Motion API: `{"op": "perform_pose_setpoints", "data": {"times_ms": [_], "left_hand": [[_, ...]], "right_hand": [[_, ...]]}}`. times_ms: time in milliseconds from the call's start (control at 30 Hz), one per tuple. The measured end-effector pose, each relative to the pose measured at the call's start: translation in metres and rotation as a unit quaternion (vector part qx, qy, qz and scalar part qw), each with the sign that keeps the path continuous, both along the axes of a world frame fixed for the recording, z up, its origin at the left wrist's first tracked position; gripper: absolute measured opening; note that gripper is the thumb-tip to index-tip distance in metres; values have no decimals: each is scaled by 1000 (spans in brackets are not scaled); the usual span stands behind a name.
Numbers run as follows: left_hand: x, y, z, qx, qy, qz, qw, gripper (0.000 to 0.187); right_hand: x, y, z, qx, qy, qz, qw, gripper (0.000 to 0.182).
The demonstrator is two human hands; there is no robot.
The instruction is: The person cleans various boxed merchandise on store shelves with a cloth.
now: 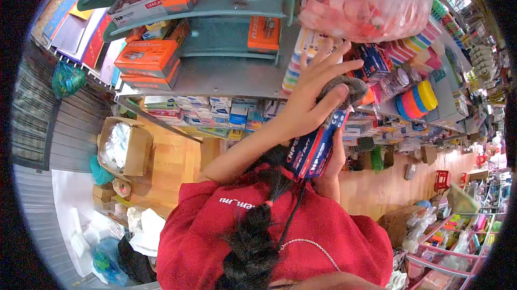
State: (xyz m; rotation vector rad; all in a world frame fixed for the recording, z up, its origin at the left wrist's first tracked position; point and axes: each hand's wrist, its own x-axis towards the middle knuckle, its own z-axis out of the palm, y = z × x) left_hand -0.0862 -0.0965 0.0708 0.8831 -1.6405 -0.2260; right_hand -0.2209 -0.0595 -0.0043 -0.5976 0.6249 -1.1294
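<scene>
My left hand (315, 88) reaches up with its fingers partly spread. Its thumb presses a dark grey cloth (353, 88) against the top end of a blue and red battery box (318, 152). The box is tilted and printed "NP" and "Heavy Duty". My right hand (335, 158) grips the box along its right side, with most of its fingers hidden behind it. Just beyond the hands, white packs with coloured stripes (309, 53) and another dark blue box (371, 61) stand on the shelf.
Green-grey shelving (226, 66) holds orange boxes (145, 58). A large clear plastic bag of pink items (366, 4) hangs over the shelf at upper right. Colourful round tubs (417, 98) sit at right. An open cardboard box (137, 147) stands on the wooden floor at left.
</scene>
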Motion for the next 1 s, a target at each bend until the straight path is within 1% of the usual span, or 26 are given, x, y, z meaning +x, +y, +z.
{"op": "perform_pose_setpoints", "data": {"times_ms": [33, 67, 100, 133, 167, 200, 267, 333, 367, 400, 433, 467, 533, 567, 600, 633, 667, 733, 767, 800, 867, 1000], "left_hand": [[4, -3, -8, 42, 12, -66, 997, 38], [1, -3, -16, 32, 56, -102, 993, 38], [-8, 0, -23, 24, 100, -139, 985, 39], [-15, 5, -30, 18, 145, -178, 973, 39], [-17, 15, -36, 40, 113, -172, 978, 39], [-20, 24, -44, 44, 120, -182, 975, 39], [-26, 38, -63, 52, 134, -205, 968, 41], [-30, 43, -77, 71, 170, -228, 956, 38], [-31, 43, -82, 80, 186, -232, 951, 37], [-27, 34, -79, 48, 150, -222, 962, 35], [-23, 25, -74, 13, 116, -211, 971, 34], [-21, 17, -66, 18, 121, -186, 975, 34], [-20, 8, -43, 25, 128, -135, 982, 34], [-19, 8, -35, 63, 175, -150, 971, 33], [-18, 9, -27, 102, 220, -165, 956, 33], [-17, 9, -24, 140, 263, -179, 938, 33], [-20, 9, -31, 95, 236, -179, 950, 32], [-29, 14, -45, 2, 183, -176, 967, 31], [-33, 23, -50, -22, 152, -162, 975, 28], [-36, 34, -54, 2, 140, -178, 974, 27], [-38, 48, -68, 49, 113, -212, 970, 26], [-39, 26, -58, 23, 76, -228, 970, 26]], "right_hand": [[0, -3, -1, -11, -23, -8, 1000, 51], [0, -4, -1, -21, -46, -17, 999, 51], [4, -3, 13, -39, -65, -27, 997, 51], [3, -6, 15, -39, -94, -54, 993, 49], [-1, -12, 15, -56, -137, -37, 988, 48], [-6, -17, 14, -74, -178, -24, 981, 47], [-13, -21, 14, -90, -192, -13, 977, 48], [-18, -25, 12, -96, -213, 6, 972, 49], [-16, -22, 11, -70, -168, -28, 983, 48], [-11, -19, 12, -42, -123, -60, 990, 48], [-9, -16, 12, -40, -101, -48, 993, 46], [-9, -14, 5, -24, -120, -33, 992, 42], [-5, -1, 5, 26, 23, -39, 999, 41], [-3, 5, 5, -4, 75, -29, 997, 39], [2, 6, 5, 12, 35, -40, 998, 39], [2, 6, 7, 5, 23, -33, 999, 39], [-1, 5, 8, -4, 13, -25, 1000, 40], [-7, 2, 6, -34, 29, -64, 997, 41], [-8, 1, 8, -19, 4, -82, 996, 42], [-11, -3, 13, -77, -13, -87, 993, 44], [-25, -9, 11, -58, -111, -26, 992, 46], [-27, -6, 7, -71, -84, -75, 991, 44]]}}
